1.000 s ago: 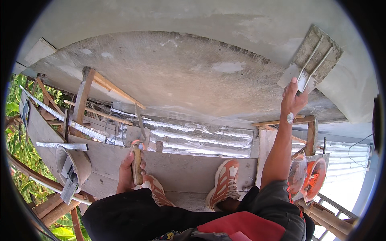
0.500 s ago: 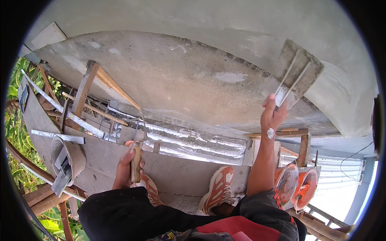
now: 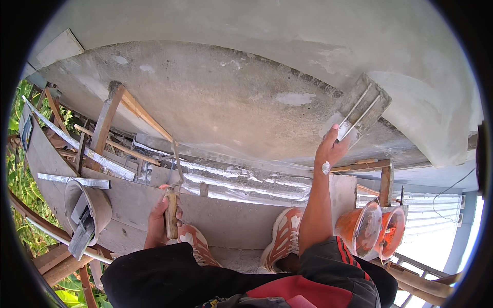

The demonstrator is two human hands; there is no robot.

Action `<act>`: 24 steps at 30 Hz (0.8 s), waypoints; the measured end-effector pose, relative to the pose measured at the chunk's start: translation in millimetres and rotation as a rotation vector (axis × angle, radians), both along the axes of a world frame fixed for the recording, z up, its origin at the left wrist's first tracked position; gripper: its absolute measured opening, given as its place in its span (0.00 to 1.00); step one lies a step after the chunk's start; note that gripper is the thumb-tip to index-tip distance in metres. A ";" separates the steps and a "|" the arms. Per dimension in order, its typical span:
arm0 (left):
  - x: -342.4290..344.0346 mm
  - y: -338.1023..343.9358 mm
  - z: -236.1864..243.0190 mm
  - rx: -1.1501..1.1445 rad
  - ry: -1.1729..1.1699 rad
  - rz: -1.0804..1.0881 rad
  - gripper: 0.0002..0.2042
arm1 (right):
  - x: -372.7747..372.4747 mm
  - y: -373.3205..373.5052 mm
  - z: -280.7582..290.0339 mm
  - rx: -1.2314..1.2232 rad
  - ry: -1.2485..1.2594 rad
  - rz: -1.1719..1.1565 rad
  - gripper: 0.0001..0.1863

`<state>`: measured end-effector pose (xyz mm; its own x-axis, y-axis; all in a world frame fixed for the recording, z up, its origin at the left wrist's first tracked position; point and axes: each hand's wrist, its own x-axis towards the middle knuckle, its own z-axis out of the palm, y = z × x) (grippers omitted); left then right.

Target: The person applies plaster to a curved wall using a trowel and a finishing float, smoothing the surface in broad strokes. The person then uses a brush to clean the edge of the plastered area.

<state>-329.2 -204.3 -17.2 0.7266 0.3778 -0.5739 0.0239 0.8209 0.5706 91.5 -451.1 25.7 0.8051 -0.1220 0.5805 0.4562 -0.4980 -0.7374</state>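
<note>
My left hand (image 3: pixel 159 218) grips the worn wooden handle of a trowel (image 3: pixel 171 213), its narrow metal blade pointing up. My right hand (image 3: pixel 331 149) is wrapped round a flat rectangular plastering trowel (image 3: pixel 373 109) caked in grey mortar, two long bars across its back. That tool lies against the plastered surface (image 3: pixel 241 102), around a curved edge where smooth light grey meets rougher, stained plaster. A pale patch of material is stuck on my right wrist. My two orange-and-white shoes stand on a grey board platform (image 3: pixel 231 220) below.
At left, a tub (image 3: pixel 102 210) holds tools beside a metal straightedge (image 3: pixel 56 178); timber props (image 3: pixel 105 123) and foliage (image 3: pixel 20 205) lie beyond. At right stand orange buckets (image 3: pixel 349 226), a wooden post (image 3: pixel 385 182) and corrugated sheeting (image 3: pixel 431 215).
My right hand and the flat trowel have moved steadily down and to the left along the surface. My left hand still holds the wooden-handled trowel in much the same place.
</note>
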 end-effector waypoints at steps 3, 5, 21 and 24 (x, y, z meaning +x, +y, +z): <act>-0.6 1.9 -4.1 -0.034 -0.003 -0.027 0.20 | -0.8 13.9 -18.6 -0.290 -0.105 0.110 0.20; -1.0 2.8 -4.3 -0.041 -0.003 -0.029 0.20 | 5.0 16.6 -21.8 -0.397 -0.113 0.132 0.21; 0.3 -1.3 -1.0 0.010 -0.025 -0.024 0.19 | 6.0 -32.6 -16.4 -0.006 0.105 -0.186 0.20; 3.4 -3.4 -1.2 -0.020 0.016 -0.029 0.19 | 1.5 -22.0 -20.8 -0.098 -0.114 -0.048 0.18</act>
<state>-325.8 -207.7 -18.4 0.7278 0.3450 -0.5927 0.0564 0.8312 0.5531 93.0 -473.1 4.9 0.7282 -0.0964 0.6785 0.5082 -0.5884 -0.6290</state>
